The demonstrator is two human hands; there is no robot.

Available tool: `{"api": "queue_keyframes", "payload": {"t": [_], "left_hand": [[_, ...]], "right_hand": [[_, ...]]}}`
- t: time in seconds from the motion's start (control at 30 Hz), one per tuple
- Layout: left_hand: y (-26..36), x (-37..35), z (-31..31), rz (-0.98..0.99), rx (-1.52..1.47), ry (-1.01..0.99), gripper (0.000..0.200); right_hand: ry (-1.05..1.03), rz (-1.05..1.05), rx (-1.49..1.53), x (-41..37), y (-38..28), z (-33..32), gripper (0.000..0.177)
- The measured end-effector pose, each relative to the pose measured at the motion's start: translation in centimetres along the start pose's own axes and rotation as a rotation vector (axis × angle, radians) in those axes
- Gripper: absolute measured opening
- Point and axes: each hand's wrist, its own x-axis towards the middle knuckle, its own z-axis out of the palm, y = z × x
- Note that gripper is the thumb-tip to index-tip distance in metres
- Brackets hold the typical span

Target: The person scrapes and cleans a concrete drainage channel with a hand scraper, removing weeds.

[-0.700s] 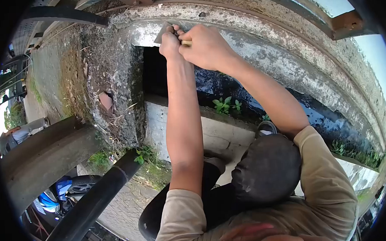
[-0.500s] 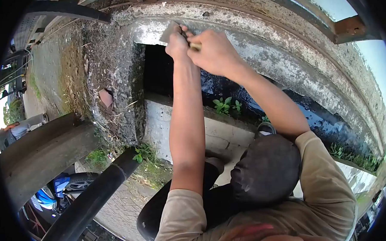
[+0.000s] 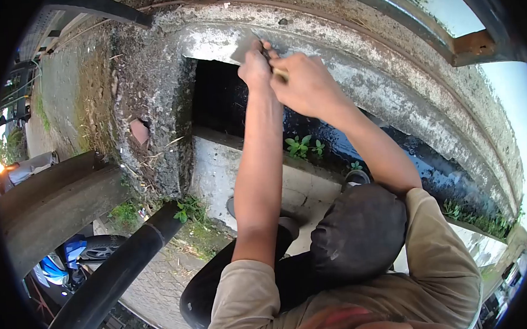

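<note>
My right hand (image 3: 307, 83) is closed round the light-coloured handle of a scraper (image 3: 244, 51). Its flat grey metal blade lies against the face of a weathered concrete ledge (image 3: 353, 72). My left hand (image 3: 255, 68) is closed at the blade end, fingers pressed there and partly hidden. Both hands are close together, slightly blurred, over the edge of a dark drain channel (image 3: 216, 99).
Dark water (image 3: 416, 149) lies in the channel beneath my forearms. Small green plants (image 3: 301, 146) grow from the near wall. A black pipe (image 3: 115, 277) and a metal rail (image 3: 386, 12) border the spot. A broken reddish piece (image 3: 138, 132) sits on the rough concrete.
Both hands have slid a short way right along the ledge with the scraper, their grip unchanged. The whole view has shifted slightly.
</note>
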Motion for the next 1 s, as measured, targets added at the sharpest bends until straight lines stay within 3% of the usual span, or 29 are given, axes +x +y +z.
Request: {"api": "queue_keyframes", "payload": {"t": [0.1,0.27,0.33,0.4,0.47,0.6,0.67,0.8,0.87,0.93,1.0], "left_hand": [[0.3,1.1,0.2,-0.005,-0.227,-0.08,0.014],[-0.9,-0.1,0.1,-0.052,-0.077,-0.017,0.012],[-0.9,0.6,0.5,-0.047,-0.117,-0.002,0.012],[-0.7,0.3,0.2,-0.101,-0.205,-0.016,0.012],[-1.2,-1.4,0.1,-0.038,-0.04,-0.053,0.013],[-1.9,-2.0,1.3,0.043,0.006,-0.033,0.014],[-2.1,-0.2,0.8,-0.085,-0.167,-0.107,0.013],[-3.8,-5.6,0.8,-0.039,0.088,-0.039,0.013],[-4.5,-6.0,1.5,-0.101,0.062,-0.012,0.014],[-4.8,-5.4,2.3,-0.011,0.106,-0.027,0.016],[-5.1,-5.3,2.0,-0.092,-0.055,-0.101,0.018]], "right_hand": [[-0.078,0.05,-0.028,1.1,-0.9,-1.2,0.022],[0.003,-0.073,-0.106,-1.0,0.3,-0.7,0.021],[-0.06,0.059,-0.033,-0.4,-0.4,-1.5,0.023],[0.026,-0.012,-0.046,-0.7,0.5,-0.3,0.025],[0.054,-0.139,-0.088,-2.0,1.1,-0.3,0.024],[-0.01,0.038,0.0,-2.4,1.0,-1.7,0.023],[0.006,-0.005,-0.044,-2.2,1.5,-1.9,0.023],[-0.011,-0.037,-0.011,-5.7,1.6,-2.6,0.027],[0.075,0.041,0.022,-6.9,3.3,-2.3,0.028],[0.068,0.061,0.037,-6.3,3.6,-2.9,0.028],[0.054,0.047,0.014,-6.3,2.9,-3.8,0.028]]}}
